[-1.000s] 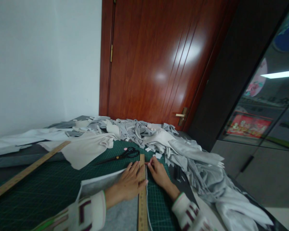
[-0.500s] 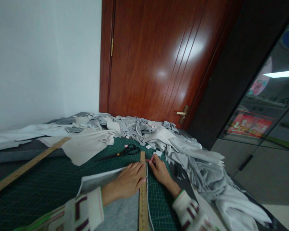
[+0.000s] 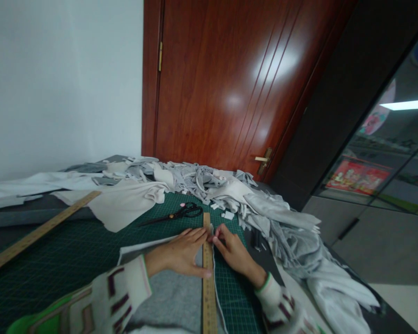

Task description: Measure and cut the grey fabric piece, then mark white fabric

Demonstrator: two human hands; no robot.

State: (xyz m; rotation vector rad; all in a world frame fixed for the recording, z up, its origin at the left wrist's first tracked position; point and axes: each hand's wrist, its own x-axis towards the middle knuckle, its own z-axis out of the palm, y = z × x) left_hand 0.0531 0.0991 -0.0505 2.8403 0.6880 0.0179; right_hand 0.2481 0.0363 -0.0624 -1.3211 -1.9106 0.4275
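My left hand (image 3: 181,253) lies flat, fingers stretched, on a grey fabric piece (image 3: 170,297) and against a wooden ruler (image 3: 208,278) that runs along the fabric's right edge. My right hand (image 3: 231,248) is just right of the ruler's far end, its fingertips pinched together at the fabric's corner on something too small to name. Both rest on a green cutting mat (image 3: 73,260). Black-handled scissors (image 3: 181,214) lie on the mat a little beyond the hands.
A long wooden ruler (image 3: 38,234) lies at the mat's left. Cream fabric (image 3: 125,206) and a heap of grey scraps (image 3: 264,213) cover the table's far side and spill down its right edge. A red-brown door (image 3: 230,83) stands behind.
My right hand has drawn a little nearer along the ruler's edge and its fingers have pinched closer. The left hand stays pressed on the fabric and ruler; the view shifted slightly.
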